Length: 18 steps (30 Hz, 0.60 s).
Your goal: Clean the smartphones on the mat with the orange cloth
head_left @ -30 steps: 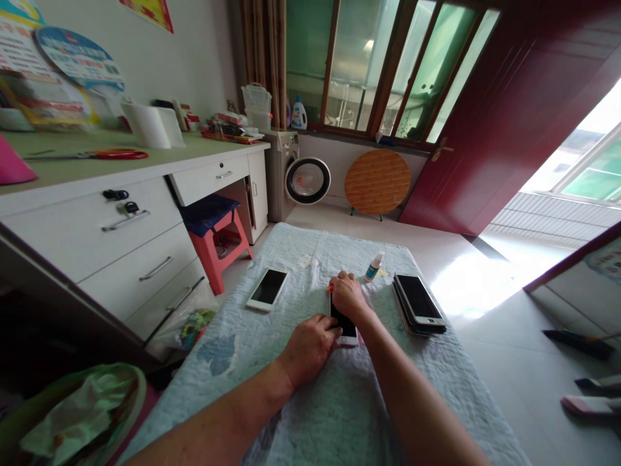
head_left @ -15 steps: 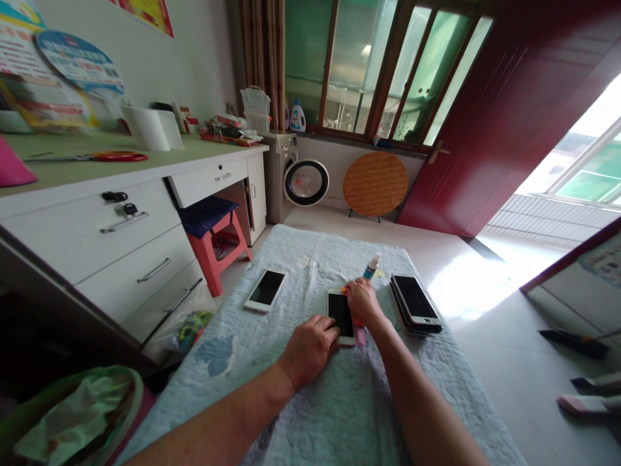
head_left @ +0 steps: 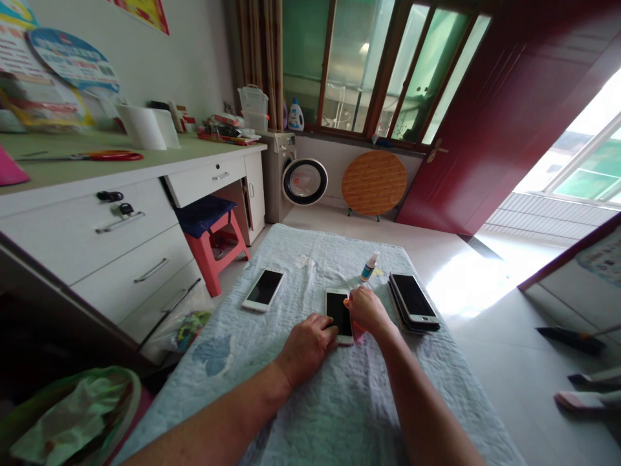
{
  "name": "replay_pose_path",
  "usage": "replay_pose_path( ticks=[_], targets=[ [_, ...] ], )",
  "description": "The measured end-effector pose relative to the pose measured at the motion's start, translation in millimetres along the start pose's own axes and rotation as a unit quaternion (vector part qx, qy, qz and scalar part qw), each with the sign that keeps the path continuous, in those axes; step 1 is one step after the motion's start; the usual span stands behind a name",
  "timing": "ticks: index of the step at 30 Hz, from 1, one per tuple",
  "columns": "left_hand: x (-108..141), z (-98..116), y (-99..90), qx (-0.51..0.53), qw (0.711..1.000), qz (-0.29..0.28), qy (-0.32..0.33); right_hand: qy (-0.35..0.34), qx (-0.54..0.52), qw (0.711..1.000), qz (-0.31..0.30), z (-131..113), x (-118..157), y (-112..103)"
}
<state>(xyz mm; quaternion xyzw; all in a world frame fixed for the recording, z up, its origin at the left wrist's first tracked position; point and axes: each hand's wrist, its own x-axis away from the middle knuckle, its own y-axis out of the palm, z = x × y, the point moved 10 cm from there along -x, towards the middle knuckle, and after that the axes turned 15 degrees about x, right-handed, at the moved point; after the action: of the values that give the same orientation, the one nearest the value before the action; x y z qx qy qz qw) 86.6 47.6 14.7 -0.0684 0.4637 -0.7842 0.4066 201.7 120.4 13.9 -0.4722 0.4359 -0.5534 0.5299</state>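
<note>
A white phone with a dark screen (head_left: pixel 338 310) lies on the pale blue quilted cloth (head_left: pixel 310 265). My left hand (head_left: pixel 309 343) is closed against its lower left edge, fingertips on it. My right hand (head_left: pixel 367 309) is closed at its upper right, pinching an orange cloth (head_left: pixel 346 303); a pinkish-orange part shows below that hand. Just beyond stands a small white-capped spray bottle (head_left: pixel 369 266). Another white phone (head_left: pixel 264 290) lies to the left. On the right, a white phone (head_left: pixel 415 298) rests on a stack of dark devices.
A desk (head_left: pixel 204 153) with drawers runs along the left, a red stool (head_left: pixel 218 252) beside it. A lined bin (head_left: pixel 130 401) stands at the lower left. Behind are a washing machine (head_left: pixel 279 162) with its door open and a round wooden board (head_left: pixel 374 183).
My right hand has shifted slightly down and right at the phone's edge, with the orange cloth still at its fingertips. My left hand keeps its place on the phone.
</note>
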Motion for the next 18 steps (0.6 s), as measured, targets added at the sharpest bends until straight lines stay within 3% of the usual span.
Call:
replay_pose_path(
  ticks=[9, 18],
  targets=[
    [0, 3, -4.1, 0.010, 1.000, -0.003, -0.007, -0.091, 0.022, 0.994, -0.064, -18, 22, 0],
    [0, 0, -1.0, 0.009, 1.000, 0.000, 0.002, -0.054, 0.010, 0.998, -0.025, -6, 9, 0]
  ],
)
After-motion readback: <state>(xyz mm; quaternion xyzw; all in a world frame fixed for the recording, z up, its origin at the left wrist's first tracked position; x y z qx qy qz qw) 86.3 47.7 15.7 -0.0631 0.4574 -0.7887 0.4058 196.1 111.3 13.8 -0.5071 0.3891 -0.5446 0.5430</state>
